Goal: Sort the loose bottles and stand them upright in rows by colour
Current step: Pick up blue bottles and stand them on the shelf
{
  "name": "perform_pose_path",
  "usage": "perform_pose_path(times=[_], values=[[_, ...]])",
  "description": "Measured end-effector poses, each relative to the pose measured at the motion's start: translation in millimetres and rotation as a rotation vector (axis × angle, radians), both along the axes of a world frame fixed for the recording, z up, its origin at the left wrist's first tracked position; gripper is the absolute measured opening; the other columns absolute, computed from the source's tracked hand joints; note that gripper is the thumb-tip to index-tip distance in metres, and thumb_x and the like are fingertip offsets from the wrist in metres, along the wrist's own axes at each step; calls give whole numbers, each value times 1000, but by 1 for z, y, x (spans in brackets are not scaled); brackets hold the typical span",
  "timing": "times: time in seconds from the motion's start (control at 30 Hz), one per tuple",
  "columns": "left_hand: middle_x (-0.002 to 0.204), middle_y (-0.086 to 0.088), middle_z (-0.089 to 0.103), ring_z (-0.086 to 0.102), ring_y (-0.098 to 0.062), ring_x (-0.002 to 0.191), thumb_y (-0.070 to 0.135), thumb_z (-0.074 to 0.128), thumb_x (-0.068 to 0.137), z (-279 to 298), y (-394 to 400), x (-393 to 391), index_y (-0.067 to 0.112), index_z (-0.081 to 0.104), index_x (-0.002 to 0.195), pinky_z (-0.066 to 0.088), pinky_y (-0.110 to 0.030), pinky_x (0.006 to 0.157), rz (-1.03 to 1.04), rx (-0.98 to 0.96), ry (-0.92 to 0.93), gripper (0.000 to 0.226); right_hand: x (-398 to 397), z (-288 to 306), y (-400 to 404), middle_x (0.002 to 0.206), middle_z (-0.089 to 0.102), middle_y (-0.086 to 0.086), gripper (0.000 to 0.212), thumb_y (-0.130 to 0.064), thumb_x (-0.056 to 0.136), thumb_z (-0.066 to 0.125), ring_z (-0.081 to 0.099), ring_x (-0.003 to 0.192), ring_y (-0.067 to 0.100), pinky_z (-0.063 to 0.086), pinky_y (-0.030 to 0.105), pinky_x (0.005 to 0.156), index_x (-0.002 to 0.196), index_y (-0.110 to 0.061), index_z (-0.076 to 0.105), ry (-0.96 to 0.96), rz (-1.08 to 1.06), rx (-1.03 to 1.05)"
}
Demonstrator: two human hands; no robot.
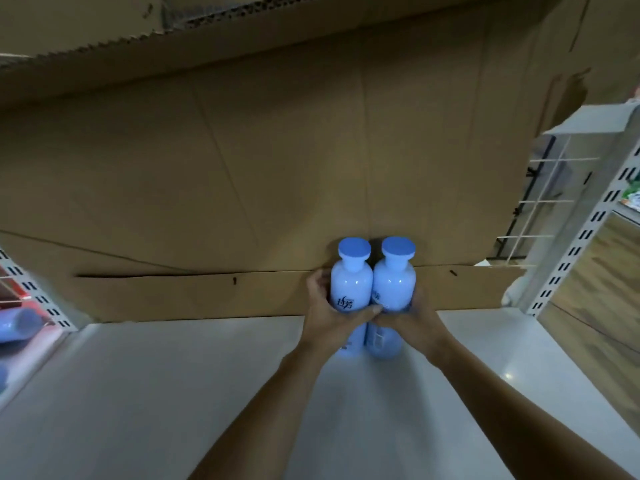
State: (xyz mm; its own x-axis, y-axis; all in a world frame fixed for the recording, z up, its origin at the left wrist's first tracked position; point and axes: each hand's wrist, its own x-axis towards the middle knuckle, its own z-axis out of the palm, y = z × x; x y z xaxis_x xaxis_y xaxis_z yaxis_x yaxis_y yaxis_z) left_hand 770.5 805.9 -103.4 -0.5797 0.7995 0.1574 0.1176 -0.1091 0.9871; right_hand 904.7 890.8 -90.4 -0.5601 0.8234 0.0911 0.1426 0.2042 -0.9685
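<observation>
open white shelf L of bottles, cardboard blocks behind, upright R

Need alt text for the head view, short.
Two pale blue bottles with blue caps stand upright side by side on a white shelf, the left hand and right hand gripping them together. Brown cardboard lines the back.

The hands (left, right) cover the middles of two pale blue plastic bottles, hiding most label print. At the left edge, a lying pale blue bottle is cut off and blurred.
</observation>
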Motion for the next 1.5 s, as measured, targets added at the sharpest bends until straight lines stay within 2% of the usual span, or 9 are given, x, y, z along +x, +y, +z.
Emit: perform_pose_path(times=[0.2,0.37,0.53,0.63,0.77,1.03,1.17,1.4,1.5], values=[[116,-1,57,63,-7,100,15,92,58,2,0,4,14,42,113,54,-20,73,-4,-44,-11,74,7,1,4,102,69,-1,68,-18,50,86,67,96,15,56,38,80,111,-21,55,-63,-37,32],[114,6,44,55,-9,106,26,90,62,-1,-6,9,24,51,111,51,-25,87,104,-49,69,63,1,4,0,85,61,10,34,7,61,70,59,81,19,52,29,69,84,-13,54,-77,1,18],[115,14,60,62,-3,104,23,86,61,0,-15,4,29,48,123,53,-24,87,27,-31,23,73,2,3,-1,98,70,-3,66,-30,47,90,68,91,13,57,35,77,106,-23,58,-83,-50,3],[111,13,59,60,0,99,9,80,74,3,-19,-1,24,46,122,49,-10,78,-58,-61,38,62,7,7,-4,103,66,0,68,-13,54,84,65,95,16,55,38,81,114,-18,51,-89,-71,-1],[115,1,64,64,-11,108,34,93,53,7,-9,8,19,50,117,56,-35,89,-88,-111,27,79,10,16,-8,87,60,7,40,10,66,65,57,81,18,49,26,67,104,4,53,-102,30,-12],[118,3,62,63,-13,107,51,93,32,11,-12,-3,29,54,111,56,-37,88,-11,-204,49,91,15,12,-4,103,65,0,64,-11,58,85,63,97,17,53,36,81,113,-15,51,-97,-78,35],[113,2,67,65,-10,101,15,89,59,15,-22,-8,23,57,116,54,-25,83,-68,-184,26,66,14,14,-6,109,61,6,61,1,63,77,59,102,21,49,33,80,115,-13,48,-120,-39,-35],[112,8,63,63,-7,102,39,92,44,13,-25,11,29,48,108,55,-29,84,-17,-167,60,79,12,13,-16,100,58,-8,66,-8,62,82,57,92,11,46,25,73,116,-20,47,-75,-105,35],[97,7,66,64,-9,89,15,90,60,15,-24,7,16,59,107,50,-13,68,-2,-149,90,57,22,12,-9,113,61,1,67,-4,67,80,59,103,17,50,36,87,122,-17,43,-80,-50,3]])
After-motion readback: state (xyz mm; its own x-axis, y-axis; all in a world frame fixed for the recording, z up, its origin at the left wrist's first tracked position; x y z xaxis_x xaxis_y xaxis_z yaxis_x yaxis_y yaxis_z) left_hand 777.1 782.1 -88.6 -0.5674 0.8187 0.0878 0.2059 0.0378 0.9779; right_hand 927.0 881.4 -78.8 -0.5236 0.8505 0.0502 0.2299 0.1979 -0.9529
